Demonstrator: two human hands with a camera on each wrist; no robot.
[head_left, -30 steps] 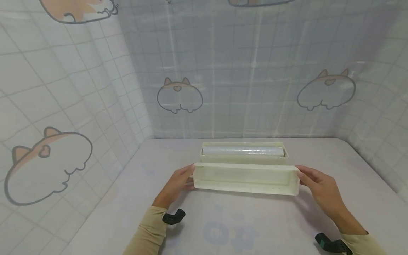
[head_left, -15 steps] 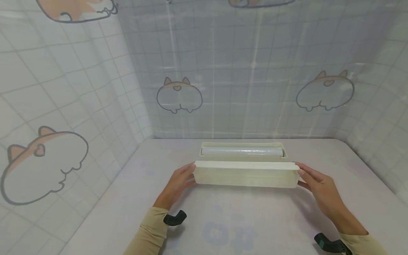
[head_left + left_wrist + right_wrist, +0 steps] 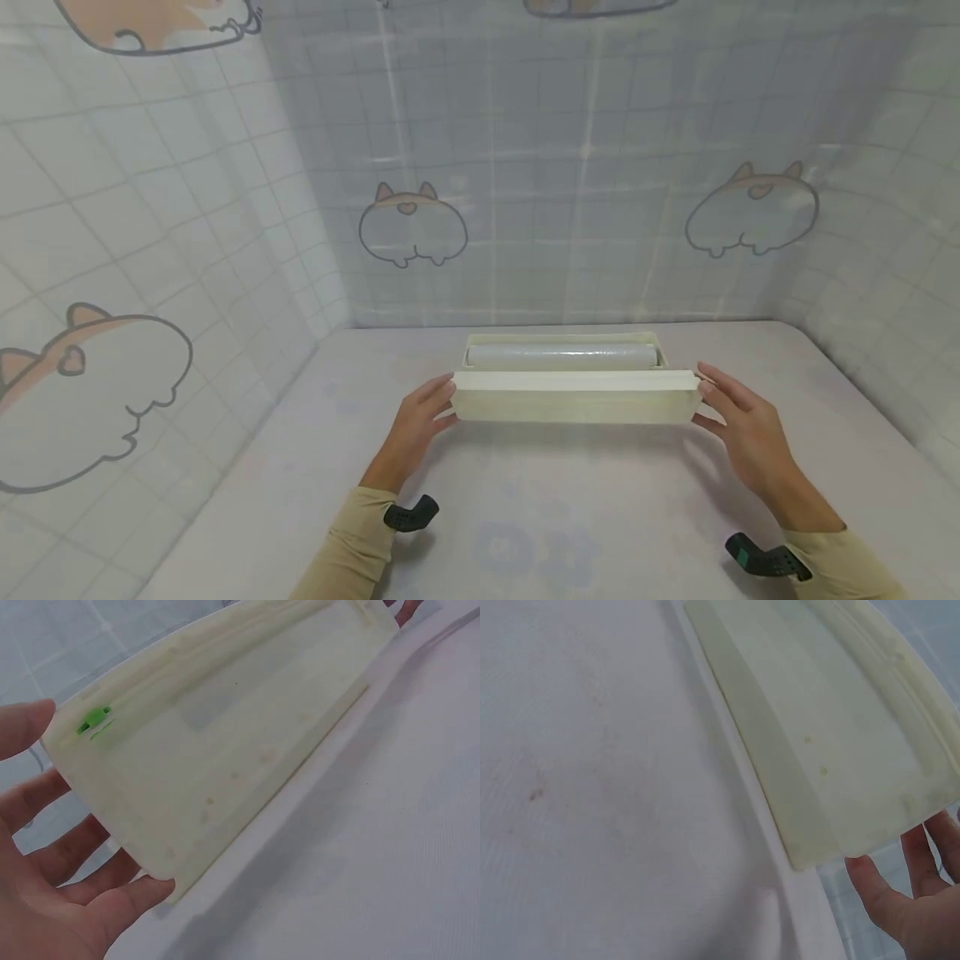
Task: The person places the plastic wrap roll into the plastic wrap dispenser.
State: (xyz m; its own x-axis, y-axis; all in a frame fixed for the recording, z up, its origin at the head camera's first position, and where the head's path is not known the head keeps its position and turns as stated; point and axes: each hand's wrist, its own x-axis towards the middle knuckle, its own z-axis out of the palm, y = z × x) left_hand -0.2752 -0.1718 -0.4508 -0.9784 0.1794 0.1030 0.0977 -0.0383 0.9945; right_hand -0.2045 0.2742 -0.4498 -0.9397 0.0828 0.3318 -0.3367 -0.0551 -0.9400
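Note:
A long cream plastic lid (image 3: 577,407) is held up off the table between my two hands. My left hand (image 3: 414,425) grips its left end, with the thumb near the top corner and the little finger at the lower one in the left wrist view. At the right end, my right hand (image 3: 753,433) holds the lid by its short side. A small green piece (image 3: 94,718) sits along the lid's long edge near my left thumb. Behind the lid stands the matching cream box (image 3: 562,337), with a shiny roll of cling film (image 3: 562,357) lying in it. The lid hides the box's front.
The pale table (image 3: 525,517) carries faint bluish print. Plastic sheeting with a grid and corgi drawings (image 3: 412,229) rises at the back and both sides. A black band part (image 3: 411,514) sits on each wrist.
The lid has tipped over, so its hollow side turned away from the head camera and its outer face now shows. Both hands have risen slightly towards the box with it.

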